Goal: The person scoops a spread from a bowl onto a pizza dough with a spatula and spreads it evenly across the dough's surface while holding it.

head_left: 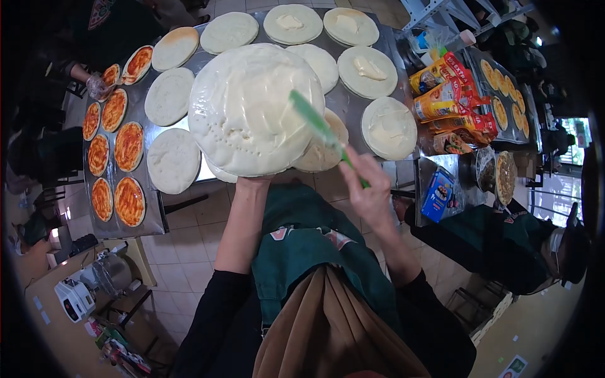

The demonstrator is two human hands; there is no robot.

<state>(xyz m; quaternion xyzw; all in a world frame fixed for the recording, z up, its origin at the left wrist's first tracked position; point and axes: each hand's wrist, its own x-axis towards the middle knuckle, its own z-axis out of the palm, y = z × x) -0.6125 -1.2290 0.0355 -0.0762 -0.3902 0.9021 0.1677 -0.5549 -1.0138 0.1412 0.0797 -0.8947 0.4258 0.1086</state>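
My left hand [253, 181] holds up a large round pizza base [246, 104] from below; its fingers are hidden under the dough. A glossy, pale spread covers much of the base, and a patch of small prick holes shows near its lower left. In my right hand [368, 186], the fingers are wrapped round the handle of a green spatula [309, 114]. The blade, slightly blurred, is over the right part of the base. Around it on the metal table lie plain pizza bases [171, 160] and stacked bases with pale dollops [372, 69].
Sauce-covered bases [129, 146] lie on the left, where a co-worker's gloved hand [97, 87] touches one. Sauce pouches [444, 101] and a blue box [439, 195] stand on the right. Another person in a green apron [485, 242] is at the right; more topped bases [501, 82] lie beyond.
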